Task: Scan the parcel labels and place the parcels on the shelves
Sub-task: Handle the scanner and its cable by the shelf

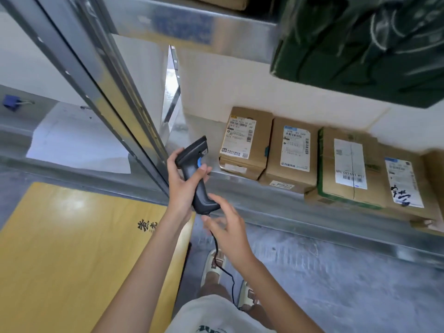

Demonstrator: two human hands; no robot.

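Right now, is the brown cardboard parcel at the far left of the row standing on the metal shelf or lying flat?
Standing: the brown cardboard parcel stands on the metal shelf, its white label facing outward.

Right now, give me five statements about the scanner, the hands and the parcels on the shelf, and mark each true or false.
1. The left hand grips the barcode scanner around its handle. True.
2. The right hand holds a parcel. False: it holds no parcel; its fingers are spread loosely at the base of the scanner, by the cord.
3. Brown cardboard parcels with white labels stand side by side on the lower shelf. True.
4. The scanner is cordless. False: a dark cord hangs from its base toward the floor.
5. The scanner has a red button. False: the round button near the thumb is blue.
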